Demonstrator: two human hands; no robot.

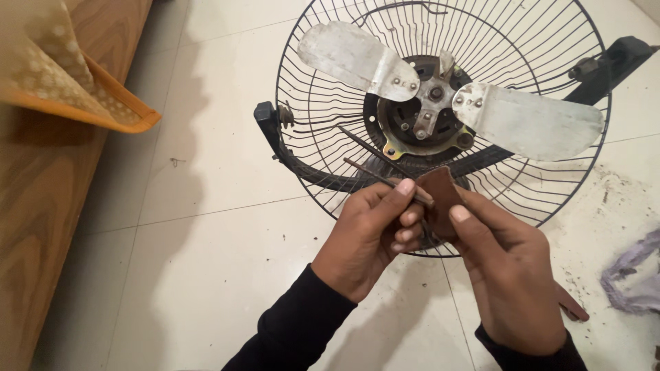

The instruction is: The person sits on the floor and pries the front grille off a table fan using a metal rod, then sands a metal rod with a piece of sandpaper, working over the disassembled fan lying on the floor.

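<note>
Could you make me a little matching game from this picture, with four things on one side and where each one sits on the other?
Things:
1. fan blades
2. thin metal rods
3. cloth with orange edge
4. purple rag

Places:
A. on the floor at the right edge
B. hanging over the wooden furniture at the left
C. inside the wire guard, on the hub
D. pinched in the left hand, beside a brown piece held by the right hand

Pairs: 1-C, 2-D, 3-B, 4-A
</note>
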